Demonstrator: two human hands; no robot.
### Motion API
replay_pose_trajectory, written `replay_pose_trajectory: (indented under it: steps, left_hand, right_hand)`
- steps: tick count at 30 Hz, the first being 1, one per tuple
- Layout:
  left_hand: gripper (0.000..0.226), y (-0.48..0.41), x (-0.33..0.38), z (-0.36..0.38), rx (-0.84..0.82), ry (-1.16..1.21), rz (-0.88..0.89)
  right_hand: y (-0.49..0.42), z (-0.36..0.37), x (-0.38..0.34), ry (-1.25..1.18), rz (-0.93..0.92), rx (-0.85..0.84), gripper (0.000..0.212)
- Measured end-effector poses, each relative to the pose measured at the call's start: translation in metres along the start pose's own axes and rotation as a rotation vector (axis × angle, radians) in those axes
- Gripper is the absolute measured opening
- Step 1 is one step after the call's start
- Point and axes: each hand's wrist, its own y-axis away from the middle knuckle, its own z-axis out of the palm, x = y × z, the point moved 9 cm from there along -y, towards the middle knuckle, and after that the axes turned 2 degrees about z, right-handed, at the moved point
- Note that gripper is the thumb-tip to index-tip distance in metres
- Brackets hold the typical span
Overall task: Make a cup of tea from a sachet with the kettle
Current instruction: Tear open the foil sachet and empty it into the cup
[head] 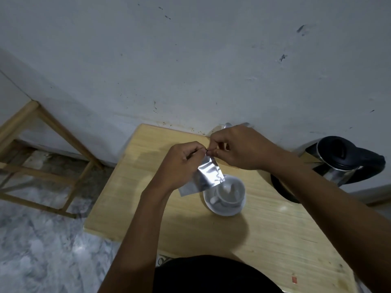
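Both hands meet above a light wooden tabletop [264,225] set against a scuffed white wall [190,60]. The left hand [182,163] and the right hand [237,149] each pinch the top edge of a shiny silver foil sachet [208,176], thumbs and forefingers closed tight on it and almost touching each other at that edge. The sachet hangs down from the fingertips, tilted, its lower end over the rim of a white ceramic cup [229,192] that sits on a white round saucer [224,210] just below the fingers. To the right of the fingers, well apart, stands a steel electric kettle with a black lid and handle [347,159]. Left of the fingers, beyond the table edge, a pale wooden frame [42,144] stands on the grey marbled floor [42,250].
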Motion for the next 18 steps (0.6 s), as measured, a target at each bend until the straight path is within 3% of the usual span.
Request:
replay_pose_trajectory:
  steps: [9, 15, 18]
  left_hand:
    - [0.022, 0.000, -0.012, 0.000, 0.035, 0.198, -0.073]
    - [0.025, 0.000, -0.029, 0.005, 0.096, 0.349, -0.218]
    - [0.027, -0.001, -0.032, 0.003, 0.065, 0.329, -0.207]
  right_hand:
    - [0.012, 0.003, -0.013, 0.031, -0.172, 0.191, 0.005]
    - [0.020, 0.006, -0.029, 0.185, -0.370, 0.392, 0.017]
    - [0.023, 0.006, -0.025, 0.121, -0.331, 0.415, 0.030]
